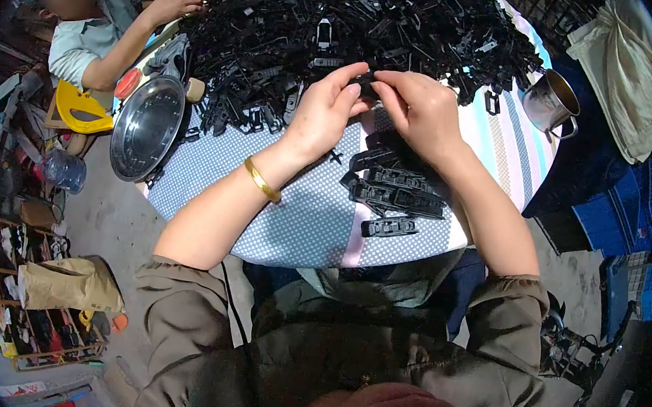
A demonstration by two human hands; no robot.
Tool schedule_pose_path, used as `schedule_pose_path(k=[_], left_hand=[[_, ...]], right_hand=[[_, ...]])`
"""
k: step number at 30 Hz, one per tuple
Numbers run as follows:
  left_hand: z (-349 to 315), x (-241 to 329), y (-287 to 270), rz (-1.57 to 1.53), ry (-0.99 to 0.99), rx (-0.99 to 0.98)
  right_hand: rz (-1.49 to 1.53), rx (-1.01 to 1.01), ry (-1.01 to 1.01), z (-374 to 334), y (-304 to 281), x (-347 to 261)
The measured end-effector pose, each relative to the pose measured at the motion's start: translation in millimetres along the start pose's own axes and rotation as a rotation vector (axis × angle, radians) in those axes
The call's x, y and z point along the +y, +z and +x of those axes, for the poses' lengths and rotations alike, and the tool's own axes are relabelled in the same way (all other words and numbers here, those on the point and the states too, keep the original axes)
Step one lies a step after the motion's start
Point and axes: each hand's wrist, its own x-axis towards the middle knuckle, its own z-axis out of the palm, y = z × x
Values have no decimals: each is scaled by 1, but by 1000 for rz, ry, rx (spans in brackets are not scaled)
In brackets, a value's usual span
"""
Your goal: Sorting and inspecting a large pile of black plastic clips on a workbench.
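Observation:
My left hand (322,115), with a gold bangle at its wrist, and my right hand (423,116) meet at the near edge of a big heap of black plastic parts (280,37). Between their fingertips is a small black plastic part (365,89), pinched from both sides; its shape is mostly hidden by the fingers. Below my right hand lies a group of longer black plastic pieces (400,192), set side by side on the patterned tablecloth (283,227). A tiny black cross-shaped piece (336,156) rests near my left wrist.
A shiny metal bowl (148,128) stands at the table's left edge, and a steel mug (550,103) at the right. Across to the left, a co-worker's hands (182,0) touch the heap. Blue crates (639,207) are off to the right; a paper sack (67,284) is at lower left.

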Motion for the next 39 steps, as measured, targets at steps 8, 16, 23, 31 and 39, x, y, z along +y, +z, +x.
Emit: schedule_pose_path(k=[8, 16, 23, 31, 39], left_hand=[[0, 4, 0, -123, -3, -42], [5, 15, -5, -209, 32, -170], [11, 12, -15, -252, 44, -189], [-1, 17, -6, 295, 199, -309], [-6, 37, -11, 818, 340, -141]], right_hand=[[-101, 9, 35, -2, -1, -6], [378, -40, 265, 2, -4, 7], [673, -265, 381, 5, -21, 16], [782, -251, 705, 18, -45, 41], [-42, -438, 536, -5, -53, 94]])
